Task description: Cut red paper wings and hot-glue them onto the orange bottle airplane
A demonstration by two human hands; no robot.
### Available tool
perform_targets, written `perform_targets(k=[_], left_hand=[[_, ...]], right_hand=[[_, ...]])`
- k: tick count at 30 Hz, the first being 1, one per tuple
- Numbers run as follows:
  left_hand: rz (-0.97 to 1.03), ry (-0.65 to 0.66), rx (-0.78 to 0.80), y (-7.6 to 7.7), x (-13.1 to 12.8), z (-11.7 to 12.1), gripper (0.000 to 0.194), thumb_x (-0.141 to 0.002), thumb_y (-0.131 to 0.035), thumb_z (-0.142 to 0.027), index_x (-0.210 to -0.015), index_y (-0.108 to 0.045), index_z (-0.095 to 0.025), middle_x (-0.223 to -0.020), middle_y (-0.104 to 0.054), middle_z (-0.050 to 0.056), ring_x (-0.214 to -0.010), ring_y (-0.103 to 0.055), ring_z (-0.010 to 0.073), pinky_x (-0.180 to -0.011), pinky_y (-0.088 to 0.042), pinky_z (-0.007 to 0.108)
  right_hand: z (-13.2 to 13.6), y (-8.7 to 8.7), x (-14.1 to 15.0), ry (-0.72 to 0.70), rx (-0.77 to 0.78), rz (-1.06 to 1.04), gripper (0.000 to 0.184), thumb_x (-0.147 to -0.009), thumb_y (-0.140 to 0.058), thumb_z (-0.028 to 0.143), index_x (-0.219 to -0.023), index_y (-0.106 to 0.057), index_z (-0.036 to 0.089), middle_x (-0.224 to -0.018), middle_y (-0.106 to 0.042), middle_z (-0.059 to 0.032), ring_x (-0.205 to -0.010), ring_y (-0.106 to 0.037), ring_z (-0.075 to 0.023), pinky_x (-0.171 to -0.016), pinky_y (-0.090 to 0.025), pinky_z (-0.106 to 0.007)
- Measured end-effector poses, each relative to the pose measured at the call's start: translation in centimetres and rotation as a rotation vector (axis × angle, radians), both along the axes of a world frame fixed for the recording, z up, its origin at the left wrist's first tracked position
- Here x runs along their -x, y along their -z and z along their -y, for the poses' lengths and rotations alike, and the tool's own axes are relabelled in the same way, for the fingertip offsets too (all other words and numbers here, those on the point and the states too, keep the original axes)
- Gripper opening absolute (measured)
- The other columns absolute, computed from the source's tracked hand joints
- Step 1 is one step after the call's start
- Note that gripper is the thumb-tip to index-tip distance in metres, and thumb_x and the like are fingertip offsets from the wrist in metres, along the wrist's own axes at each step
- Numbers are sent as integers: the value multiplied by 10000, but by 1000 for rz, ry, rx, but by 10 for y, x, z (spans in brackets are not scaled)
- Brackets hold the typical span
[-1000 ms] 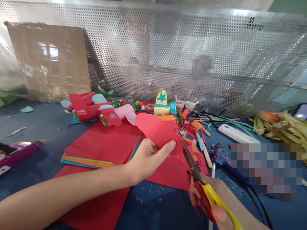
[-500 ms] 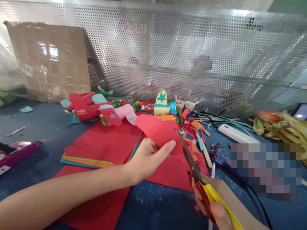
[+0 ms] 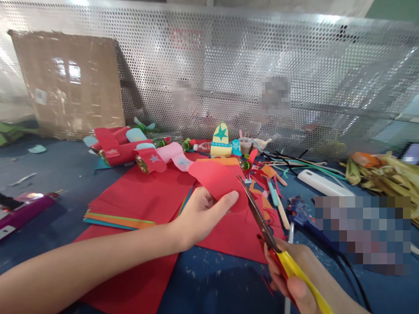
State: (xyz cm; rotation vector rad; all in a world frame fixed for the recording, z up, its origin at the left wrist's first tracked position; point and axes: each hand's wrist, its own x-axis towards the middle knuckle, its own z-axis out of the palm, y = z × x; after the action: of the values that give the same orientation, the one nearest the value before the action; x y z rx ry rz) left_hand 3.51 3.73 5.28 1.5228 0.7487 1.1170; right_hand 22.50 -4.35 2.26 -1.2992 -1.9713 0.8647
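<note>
Red paper cutout (image 3: 219, 179) met scissors (image 3: 260, 218) above a paper-strewn table (image 3: 209, 283).
The left hand (image 3: 193, 220) pinched the cutout between thumb and fingers; the paper rose beyond those fingertips, its right edge at the blades. The right hand (image 3: 304, 261) gripped the scissors' yellow-and-red handles, blades nearly together and pointing up toward the cutout. A smooth edge, by my judgement, called for a firm, uncreased pinch, short snips, and paper turned into the blades (the left thumb sat rather near them). The red paper stack (image 3: 137, 192) lay left of the left hand; the blue glue gun (image 3: 299, 213) lay beyond the right.
</note>
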Motion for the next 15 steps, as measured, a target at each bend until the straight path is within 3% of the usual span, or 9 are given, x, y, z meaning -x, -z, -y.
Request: perform_targets(k=[4,8,15], left_hand=[[-27,-3,10,0,2,-1,231,-804,-591,-360,-674,-602,-169,-658,-656,-2,-645,-609,149,-618,-519,247],[-42,14,19,0,3,-3,262,-818,-575,-352,-638,-585,-162,-609,-624,-7,-611,-587,138,-587,-501,237],[68,36,-2,-2,3,-5,123,-794,-616,-276,-741,-640,-167,-717,-687,-10,-701,-638,134,-642,-524,212]], right_hand=[[1,-2,0,9,131,-66,698,-629,-245,935,-632,-335,242,-452,-386,56,-391,-369,-100,-441,-419,-254],[1,-2,0,19,156,-66,710,-611,-235,945,-626,-315,239,-488,-365,58,-406,-359,-91,-432,-398,-242],[2,-6,0,64,149,3,738,-584,-228,958,-626,-353,232,-505,-353,50,-446,-373,-109,-450,-384,-255]])
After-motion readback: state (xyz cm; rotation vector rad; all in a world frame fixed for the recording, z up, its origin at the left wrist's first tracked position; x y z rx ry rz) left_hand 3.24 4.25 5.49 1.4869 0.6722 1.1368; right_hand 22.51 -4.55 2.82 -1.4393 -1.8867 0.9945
